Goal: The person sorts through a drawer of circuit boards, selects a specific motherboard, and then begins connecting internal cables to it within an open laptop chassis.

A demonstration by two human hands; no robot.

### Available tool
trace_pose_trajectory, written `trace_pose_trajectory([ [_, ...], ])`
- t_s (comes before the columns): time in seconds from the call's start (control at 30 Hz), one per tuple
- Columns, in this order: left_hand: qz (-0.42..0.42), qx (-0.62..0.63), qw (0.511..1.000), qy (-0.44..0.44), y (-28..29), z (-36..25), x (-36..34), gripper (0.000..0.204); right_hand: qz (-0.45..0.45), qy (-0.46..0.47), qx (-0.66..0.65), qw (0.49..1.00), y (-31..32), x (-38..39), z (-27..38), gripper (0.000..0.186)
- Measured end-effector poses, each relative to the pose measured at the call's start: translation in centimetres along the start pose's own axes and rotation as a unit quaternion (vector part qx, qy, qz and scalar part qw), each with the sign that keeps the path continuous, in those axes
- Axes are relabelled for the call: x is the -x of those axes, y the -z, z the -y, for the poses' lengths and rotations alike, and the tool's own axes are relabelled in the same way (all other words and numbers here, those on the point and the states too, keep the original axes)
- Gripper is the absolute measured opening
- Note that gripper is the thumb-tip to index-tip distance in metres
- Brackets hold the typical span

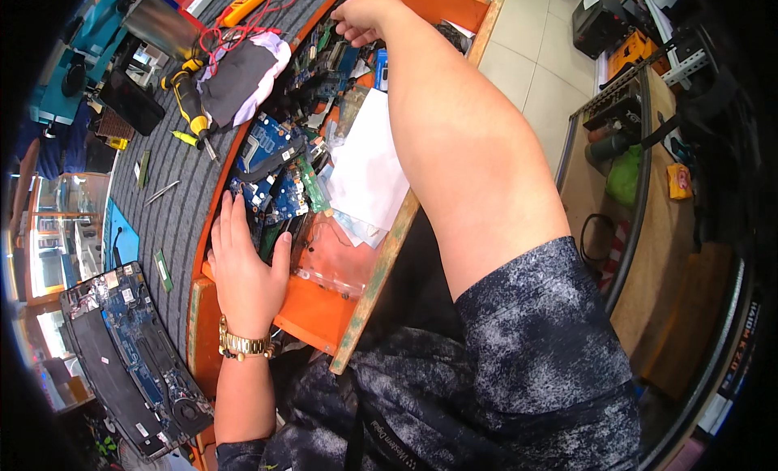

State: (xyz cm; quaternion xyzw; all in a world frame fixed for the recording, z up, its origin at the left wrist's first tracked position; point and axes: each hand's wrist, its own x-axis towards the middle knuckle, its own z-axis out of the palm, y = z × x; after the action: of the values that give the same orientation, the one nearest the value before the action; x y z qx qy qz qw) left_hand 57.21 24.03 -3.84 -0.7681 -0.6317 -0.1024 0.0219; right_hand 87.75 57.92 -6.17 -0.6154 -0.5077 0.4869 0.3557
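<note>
An open orange drawer (326, 329) holds a jumble of blue circuit boards (258, 143), green boards (312, 183), white papers (365, 159) and small parts. My left hand (247, 264), with a gold bracelet on the wrist, rests at the drawer's left side beside the boards, fingers stretched out. My right hand (365, 17) reaches to the far end of the drawer, fingers curled in at the boards there; what they hold, if anything, is too small to make out. My right forearm crosses the drawer's right side, hiding part of it.
The grey ridged worktop (158, 220) carries an opened laptop chassis (134, 353), a yellow screwdriver (188, 102), a dark cloth (243, 78), red leads and tweezers (162, 191). A glass-edged counter with assorted items (624, 171) stands at the right, beyond a tiled floor (535, 57).
</note>
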Motion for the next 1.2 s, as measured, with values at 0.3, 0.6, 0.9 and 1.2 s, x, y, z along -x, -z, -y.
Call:
trace_pose_trajectory([
  [0.3, -0.021, -0.001, 1.0, -0.009, -0.3, 0.6, 0.2, 0.083, -0.024, 0.007, 0.02, 0.999, -0.9, 0.9, 0.1, 0.055],
  [0.6, -0.021, -0.003, 1.0, -0.01, -0.5, 0.7, -0.1, 0.083, -0.068, -0.035, 0.138, 0.988, -1.8, -0.4, -0.1, 0.065],
  [0.9, -0.016, -0.001, 1.0, 0.0, -0.4, 0.3, -0.1, 0.077, -0.079, 0.048, -0.227, 0.97, -1.7, -2.8, -0.5, 0.036],
  [1.2, -0.021, -0.004, 1.0, -0.009, -1.1, 0.8, 0.0, 0.076, -0.047, 0.076, -0.244, 0.966, -0.8, -3.0, -1.2, 0.046],
])
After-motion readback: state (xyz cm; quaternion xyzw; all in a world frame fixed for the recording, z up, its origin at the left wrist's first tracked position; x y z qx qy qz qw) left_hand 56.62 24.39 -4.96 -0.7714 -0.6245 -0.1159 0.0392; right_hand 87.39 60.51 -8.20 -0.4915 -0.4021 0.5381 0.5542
